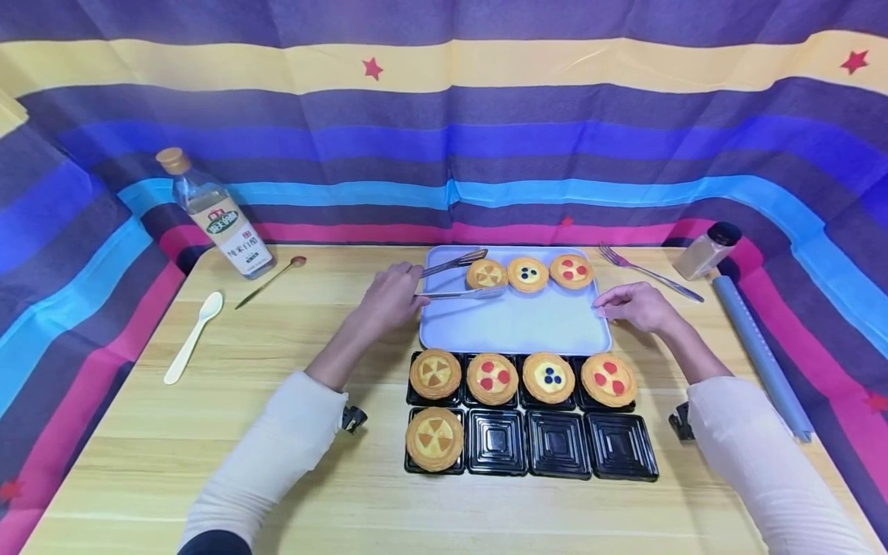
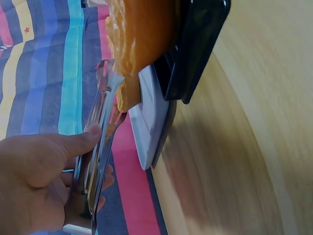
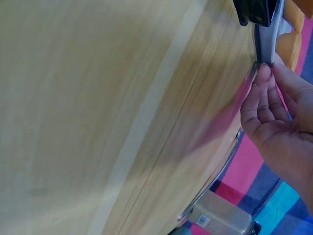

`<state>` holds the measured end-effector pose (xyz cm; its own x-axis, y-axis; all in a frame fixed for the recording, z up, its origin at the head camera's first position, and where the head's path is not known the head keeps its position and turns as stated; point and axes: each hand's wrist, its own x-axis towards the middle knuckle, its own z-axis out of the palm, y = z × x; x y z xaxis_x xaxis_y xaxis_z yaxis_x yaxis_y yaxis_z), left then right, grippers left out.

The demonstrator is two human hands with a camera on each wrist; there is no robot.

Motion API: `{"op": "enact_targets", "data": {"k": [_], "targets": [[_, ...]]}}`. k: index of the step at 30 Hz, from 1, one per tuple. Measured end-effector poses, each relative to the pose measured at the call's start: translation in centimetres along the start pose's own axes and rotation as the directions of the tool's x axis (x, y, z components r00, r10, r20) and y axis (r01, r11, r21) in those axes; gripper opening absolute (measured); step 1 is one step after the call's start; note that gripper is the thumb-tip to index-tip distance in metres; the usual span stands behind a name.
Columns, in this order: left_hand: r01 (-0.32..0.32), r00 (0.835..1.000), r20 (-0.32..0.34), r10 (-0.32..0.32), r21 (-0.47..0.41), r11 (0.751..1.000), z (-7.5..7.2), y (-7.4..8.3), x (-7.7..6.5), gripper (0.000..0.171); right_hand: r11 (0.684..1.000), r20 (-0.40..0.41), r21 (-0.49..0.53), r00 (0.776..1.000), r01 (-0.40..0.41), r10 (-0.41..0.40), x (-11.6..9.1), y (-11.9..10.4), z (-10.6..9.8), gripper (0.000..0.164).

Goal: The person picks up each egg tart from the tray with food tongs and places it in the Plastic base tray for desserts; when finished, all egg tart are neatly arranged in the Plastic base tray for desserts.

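On the worktop [image 1: 125, 462], a white spoon [image 1: 195, 337] lies near the left edge. A clear bottle [image 1: 223, 220] with a brown cap stands at the back left corner, a small spoon [image 1: 270, 283] just beside it. The left hand [image 1: 395, 294] grips metal tongs [image 2: 100, 132], their arms spread on either side of a tart [image 1: 487, 274] with a brown wedge pattern; whether they touch it, I cannot tell. That tart is leftmost of three on a pale tray [image 1: 513, 327] at the middle of the back edge, then a blue-dotted tart [image 1: 528, 274] and a red-dotted tart [image 1: 572, 270]. Towards the front edge sit two rows of four black boxes [image 1: 496, 441]: the back row carries four tarts, the front row one, at its left end. The right hand [image 1: 634, 305] pinches the tray's right rim. Beyond it lie a fork [image 1: 648, 271], a dark-capped jar [image 1: 706, 253] at the back right corner, and a long blue-grey roll [image 1: 761, 354] along the right edge.
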<state>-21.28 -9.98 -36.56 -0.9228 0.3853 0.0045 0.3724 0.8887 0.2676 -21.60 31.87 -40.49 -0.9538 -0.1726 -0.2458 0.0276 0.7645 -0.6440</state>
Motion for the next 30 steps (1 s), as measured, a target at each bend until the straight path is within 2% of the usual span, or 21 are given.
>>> {"op": "enact_targets", "data": {"k": [13, 19, 24, 30], "targets": [[-0.012, 0.998, -0.054, 0.014, 0.03, 0.999, 0.1, 0.1, -0.3, 0.054, 1.0, 0.0, -0.016, 1.0, 0.004, -0.004, 0.1, -0.1, -0.1, 0.027], [-0.041, 0.996, -0.081, 0.044, 0.034, 0.999, -0.2, 0.0, -0.7, 0.054, 0.999, -0.005, -0.03, 1.0, 0.01, -0.01, 0.0, -0.2, 0.0, 0.027], [-0.08, 0.989, -0.119, 0.085, 0.046, 0.996, -1.0, 0.1, -1.5, 0.053, 0.999, -0.008, -0.039, 1.0, 0.014, -0.015, -0.2, -0.3, 0.0, 0.026], [-0.127, 0.977, -0.163, 0.135, 0.057, 0.99, -2.2, 0.2, -3.3, 0.052, 1.0, -0.006, -0.026, 1.0, 0.014, -0.014, -0.3, -0.4, 0.0, 0.026]]}}
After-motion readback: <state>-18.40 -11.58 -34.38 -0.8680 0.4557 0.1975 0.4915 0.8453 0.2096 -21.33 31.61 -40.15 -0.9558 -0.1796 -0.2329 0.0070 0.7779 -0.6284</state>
